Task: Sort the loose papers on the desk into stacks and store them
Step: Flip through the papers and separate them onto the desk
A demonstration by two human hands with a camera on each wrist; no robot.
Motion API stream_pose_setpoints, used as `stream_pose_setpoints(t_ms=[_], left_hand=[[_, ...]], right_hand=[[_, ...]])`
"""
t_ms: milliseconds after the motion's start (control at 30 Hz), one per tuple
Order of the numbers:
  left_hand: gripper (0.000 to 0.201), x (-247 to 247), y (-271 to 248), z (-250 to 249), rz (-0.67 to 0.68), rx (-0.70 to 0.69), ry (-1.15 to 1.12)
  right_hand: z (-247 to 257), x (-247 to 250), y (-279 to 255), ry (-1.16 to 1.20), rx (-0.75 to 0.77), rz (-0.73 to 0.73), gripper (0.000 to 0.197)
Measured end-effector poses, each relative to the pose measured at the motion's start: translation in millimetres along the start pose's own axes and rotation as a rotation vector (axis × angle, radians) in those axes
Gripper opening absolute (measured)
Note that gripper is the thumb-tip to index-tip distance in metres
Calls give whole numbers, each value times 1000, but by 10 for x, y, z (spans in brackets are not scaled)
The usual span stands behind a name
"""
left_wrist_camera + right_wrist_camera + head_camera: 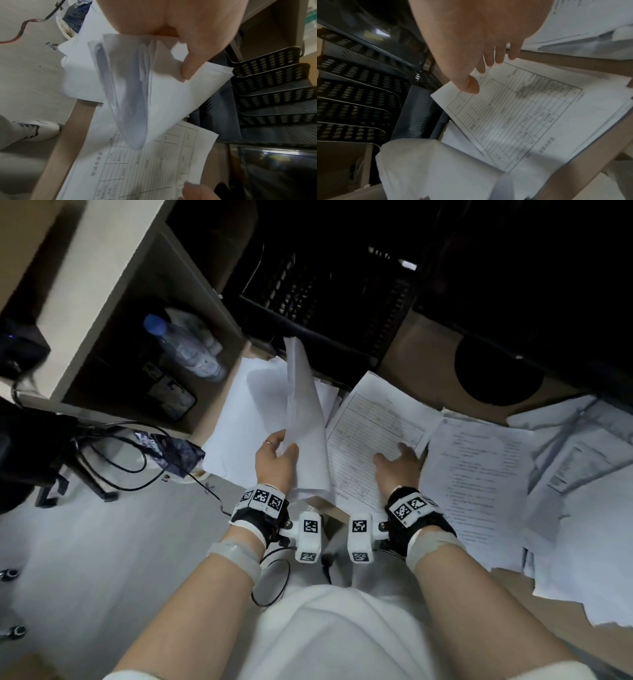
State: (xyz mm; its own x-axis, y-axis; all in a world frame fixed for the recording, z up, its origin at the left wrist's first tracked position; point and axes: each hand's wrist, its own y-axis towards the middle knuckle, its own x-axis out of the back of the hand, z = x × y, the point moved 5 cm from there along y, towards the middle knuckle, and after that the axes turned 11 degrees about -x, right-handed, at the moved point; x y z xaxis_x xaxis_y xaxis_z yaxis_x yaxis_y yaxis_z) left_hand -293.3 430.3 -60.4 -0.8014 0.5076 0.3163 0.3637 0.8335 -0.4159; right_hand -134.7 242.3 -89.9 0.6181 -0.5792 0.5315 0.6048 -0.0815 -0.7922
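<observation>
Two hands work here: the left hand [275, 455] pinches a curled sheaf of blank white sheets [305, 419], long axis running away toward the black perforated tray rack [267, 86]; the right hand [400, 462], fingers straight, presses the printed grid form [373, 419] on the tabletop [68, 129] alongside.

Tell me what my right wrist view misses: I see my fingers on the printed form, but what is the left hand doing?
Observer: The left hand grips a curled bundle of blank sheets, lifted off the desk.
Operator: Anything left to sort on my right?
Observer: Yes, loose printed pages are spread to the right of the form, overlapping.
Operator: What is beyond the black file tray?
Observer: Left of the tray, a water bottle lies in a shelf compartment.
</observation>
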Motion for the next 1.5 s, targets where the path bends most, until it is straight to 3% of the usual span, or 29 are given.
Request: stream_pose_setpoints(t_ms=[100,233,533,767,1067,1200,1367,1433,1500], left_hand=[[36,63,57,-154,-67,1,-129],[29,98,171,-348,-81,-52,-225],[29,112,346,-281,-96,61,-151],[30,129,479,-231,-101,99,-65],[32,98,486,-190,-51,96,-85],[33,160,497,-187,-45,74,-120],[33,247,379,-257,45,-3,-157],[28,239,300,-294,100,-1,-222],[17,221,240,-301,148,17,-281]], right_hand=[[262,-89,-126,95,63,165,59],[543,-139,-226,79,173,220,54],[1034,-500,83,-111,260,400,63],[947,-762,368,-612,304,347,76],[642,-872,129,-642,318,355,80],[753,-791,126,-461,256,396,68],[986,-643,-221,-37,334,400,45],[1026,-621,-461,117,362,445,32],[983,-582,-653,227,382,440,35]])
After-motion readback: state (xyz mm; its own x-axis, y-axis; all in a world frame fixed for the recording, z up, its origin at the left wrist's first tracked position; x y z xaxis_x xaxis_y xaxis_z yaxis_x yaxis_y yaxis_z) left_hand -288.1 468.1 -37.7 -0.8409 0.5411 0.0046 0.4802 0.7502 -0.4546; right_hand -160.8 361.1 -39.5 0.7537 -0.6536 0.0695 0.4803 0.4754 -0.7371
